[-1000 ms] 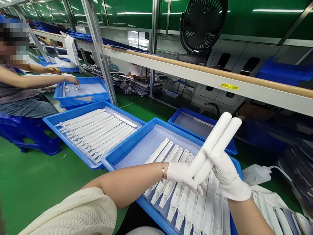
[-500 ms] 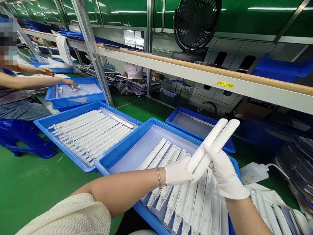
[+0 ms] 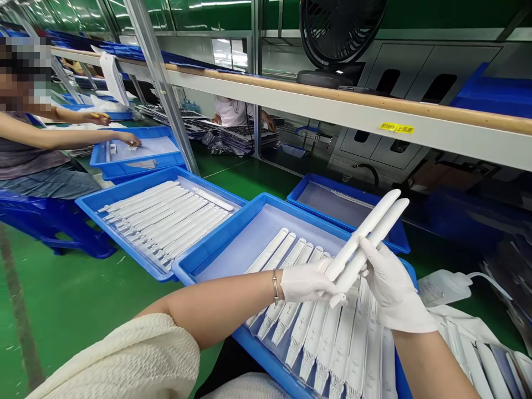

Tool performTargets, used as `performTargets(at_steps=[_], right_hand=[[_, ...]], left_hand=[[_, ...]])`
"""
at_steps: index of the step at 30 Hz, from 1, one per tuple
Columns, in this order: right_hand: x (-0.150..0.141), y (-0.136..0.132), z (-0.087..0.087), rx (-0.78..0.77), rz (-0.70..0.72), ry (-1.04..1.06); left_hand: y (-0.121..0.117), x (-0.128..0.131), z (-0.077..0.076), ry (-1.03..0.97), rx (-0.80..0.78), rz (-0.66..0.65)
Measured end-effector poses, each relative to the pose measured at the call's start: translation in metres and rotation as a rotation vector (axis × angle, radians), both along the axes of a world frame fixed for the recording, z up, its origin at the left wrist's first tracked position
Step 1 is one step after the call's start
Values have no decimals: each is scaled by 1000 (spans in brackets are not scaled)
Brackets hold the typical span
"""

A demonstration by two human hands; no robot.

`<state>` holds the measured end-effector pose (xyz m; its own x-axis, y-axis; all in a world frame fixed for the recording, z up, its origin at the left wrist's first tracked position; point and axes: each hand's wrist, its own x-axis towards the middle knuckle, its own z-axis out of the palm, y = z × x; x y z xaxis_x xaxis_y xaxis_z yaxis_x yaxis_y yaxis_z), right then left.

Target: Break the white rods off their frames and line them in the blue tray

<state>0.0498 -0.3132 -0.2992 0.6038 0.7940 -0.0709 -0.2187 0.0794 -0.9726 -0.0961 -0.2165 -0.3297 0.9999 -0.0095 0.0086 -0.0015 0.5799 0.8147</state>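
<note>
Two long white plastic strips (image 3: 376, 224) with rounded ends lie side by side, tilted up to the right. My left hand (image 3: 306, 284), in a white glove, is closed round their lower ends. My right hand (image 3: 390, 285), gloved too, grips them near the middle, thumb on top. Beneath both hands is a blue tray (image 3: 266, 224) with a pale lining. Several similar white strips (image 3: 310, 332) lie in a row inside it, toothed ends toward me; my hands hide part of the row.
To the left, another blue tray (image 3: 124, 241) holds several white strips. Behind lies a further blue tray (image 3: 310, 200). A plastic squeeze bottle (image 3: 444, 285) rests at right. A white shelf beam (image 3: 332, 113) crosses ahead, carrying a black fan (image 3: 341, 30). At far left a co-worker (image 3: 45, 144) handles small parts.
The two strips have turned slightly and tipped, now showing narrower sides. Both hands keep hold. The view has shifted a little, and the co-worker's hand has moved slightly over its tray.
</note>
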Motion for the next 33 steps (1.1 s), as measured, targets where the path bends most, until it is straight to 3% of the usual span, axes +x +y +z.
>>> performTargets(at_steps=[3, 12, 20, 27, 33], right_hand=[[-1, 1, -1, -22, 23, 4], [-11, -2, -2, -94, -20, -59], [-29, -5, 7, -95, 48, -240], [-23, -4, 4, -84, 52, -262], [-16, -2, -1, -34, 60, -218]], left_hand=[[2, 1, -6, -1, -18, -79], [7, 3, -16, 69, 74, -129], [9, 3, -16, 101, 286, -78], [9, 4, -14, 113, 399, -57], [7, 0, -8, 144, 619, 147]])
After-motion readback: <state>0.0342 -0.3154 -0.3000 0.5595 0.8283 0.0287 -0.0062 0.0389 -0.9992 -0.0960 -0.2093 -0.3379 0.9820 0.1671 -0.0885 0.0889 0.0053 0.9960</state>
